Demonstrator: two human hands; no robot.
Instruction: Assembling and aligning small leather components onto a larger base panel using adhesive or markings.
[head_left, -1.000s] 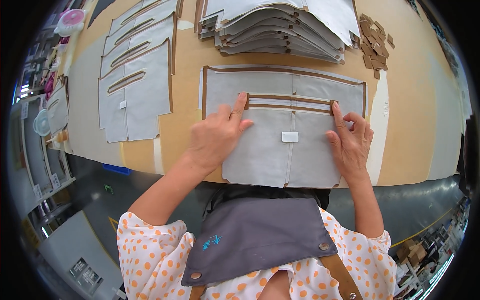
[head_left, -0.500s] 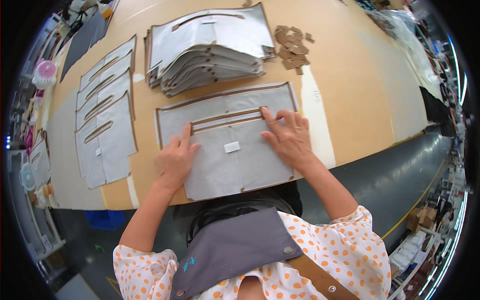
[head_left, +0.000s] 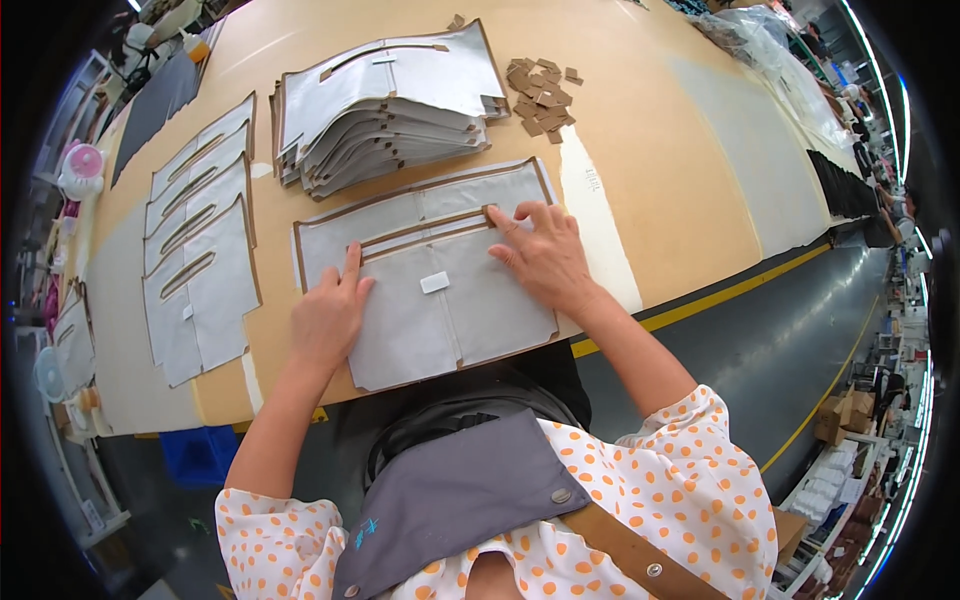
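1 grey panel (head_left: 405,330) lies flat at the near edge of the worktop (head_left: 690,200), centred in front of the person. Across its far half runs a brown-edged slot (head_left: 427,237); 1 white label (head_left: 435,283) sits nearer than the slot.

State of the 2 hands: neither grasps anything. The left hand (head_left: 330,312) sets its index fingertip at the slot's left end, its other fingers loosely curled. The right hand (head_left: 545,257) sets its index fingertip at the right end, thumb extended over the panel.

Step in hand, as judged: aligning or pressing down the 2 slot ends. The next move calls for even fingertip pressure and a panel held flat, without skewing the slot.

Adjacent items: the panel stack (head_left: 390,105) at the far side, the brown squares (head_left: 541,97) to its right, and overlapped panels (head_left: 205,240) at left.

Difference from 1.0 s earlier: the view has turned, exposing more floor at right; the index fingertips remain at the same 2 slot ends.
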